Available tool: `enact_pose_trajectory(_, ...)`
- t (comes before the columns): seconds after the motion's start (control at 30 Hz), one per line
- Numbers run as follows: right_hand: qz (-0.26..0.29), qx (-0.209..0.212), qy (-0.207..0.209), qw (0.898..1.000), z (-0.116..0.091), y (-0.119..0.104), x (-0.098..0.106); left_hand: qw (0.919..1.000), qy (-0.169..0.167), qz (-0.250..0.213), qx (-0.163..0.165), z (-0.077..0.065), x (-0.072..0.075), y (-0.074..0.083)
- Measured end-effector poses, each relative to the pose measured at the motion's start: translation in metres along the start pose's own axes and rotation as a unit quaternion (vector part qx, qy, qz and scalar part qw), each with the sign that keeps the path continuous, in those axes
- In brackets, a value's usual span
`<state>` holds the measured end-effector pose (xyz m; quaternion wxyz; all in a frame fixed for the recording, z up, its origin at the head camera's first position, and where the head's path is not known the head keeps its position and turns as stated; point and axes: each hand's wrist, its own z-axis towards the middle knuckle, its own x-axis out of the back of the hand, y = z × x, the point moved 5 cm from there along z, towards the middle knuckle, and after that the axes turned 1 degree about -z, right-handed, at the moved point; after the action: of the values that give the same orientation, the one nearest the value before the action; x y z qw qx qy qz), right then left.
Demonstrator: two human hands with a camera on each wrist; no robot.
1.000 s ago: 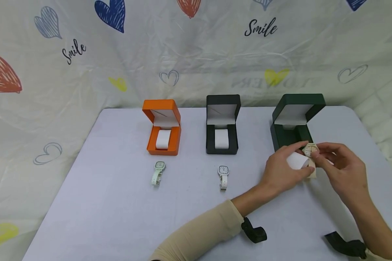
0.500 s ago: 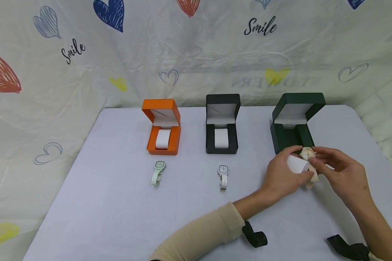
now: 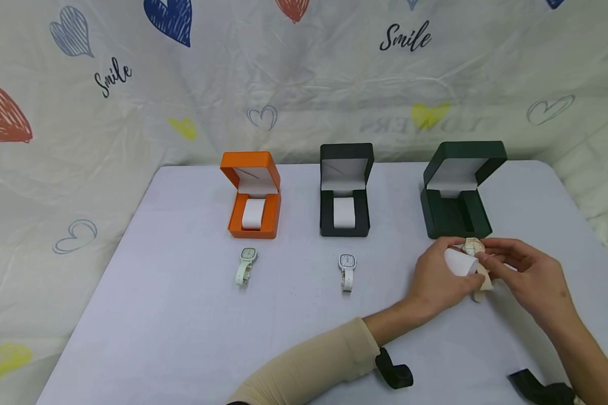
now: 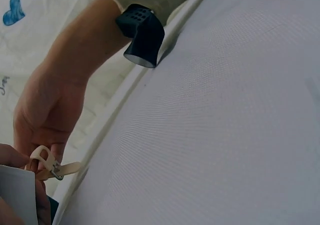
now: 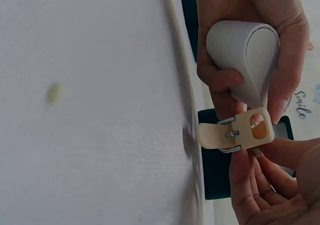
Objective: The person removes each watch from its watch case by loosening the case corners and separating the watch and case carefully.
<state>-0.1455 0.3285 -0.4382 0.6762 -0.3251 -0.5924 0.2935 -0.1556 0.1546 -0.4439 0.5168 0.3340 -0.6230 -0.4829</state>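
My left hand (image 3: 436, 278) grips a white watch cushion (image 3: 458, 262) in front of the dark green watch box (image 3: 453, 228). A cream wristwatch (image 3: 473, 246) with a round dial lies against the cushion's right end. Fingers and thumb of my right hand (image 3: 534, 275) pinch this watch by its case. In the right wrist view its strap and metal buckle (image 5: 232, 134) show beyond the teardrop-shaped end of the cushion (image 5: 235, 50), the strap closed into a loop. The left wrist view also catches the buckle (image 4: 57, 172). The green box stands with its lid up, no cushion inside.
An orange watch box (image 3: 233, 219) and a black one (image 3: 326, 216) stand open to the left, each with a white cushion. Before them lie a pale green watch (image 3: 245, 265) and a white watch (image 3: 347, 271). A heart-printed sheet (image 3: 309, 73) hangs behind the table.
Both hands have drawn the cushion and watch slightly toward me, away from the green box, whose front now shows. The watch has shifted a little left against the cushion.
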Motion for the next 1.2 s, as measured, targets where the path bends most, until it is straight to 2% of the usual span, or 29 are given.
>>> enact_pose_trajectory(0.27,0.009,-0.014,-0.029,0.999,-0.003,0.008,-0.001,0.9995,-0.01,0.028,0.008,0.0,-0.004,-0.004)
enact_pose_trajectory(0.5,-0.035,-0.016,-0.052,0.998,-0.003,0.015,-0.003,0.9985,-0.016,0.05,0.018,0.001,-0.006,-0.006)
enact_pose_trajectory(0.6,-0.04,-0.013,-0.062,0.997,-0.001,0.018,-0.005,0.9963,-0.028,0.079,0.018,0.003,-0.006,-0.006)
enact_pose_trajectory(0.83,-0.051,-0.011,-0.075,0.996,0.001,0.02,-0.008,0.9856,-0.057,0.159,-0.002,0.008,-0.005,-0.003)
enact_pose_trajectory(1.07,-0.067,-0.005,-0.088,0.994,0.004,0.018,-0.011,0.97,-0.081,0.229,-0.002,0.011,-0.004,-0.001)
enact_pose_trajectory(1.2,-0.084,0.006,-0.089,0.993,0.006,0.016,-0.012,0.9632,-0.089,0.254,-0.004,0.012,-0.003,0.0)
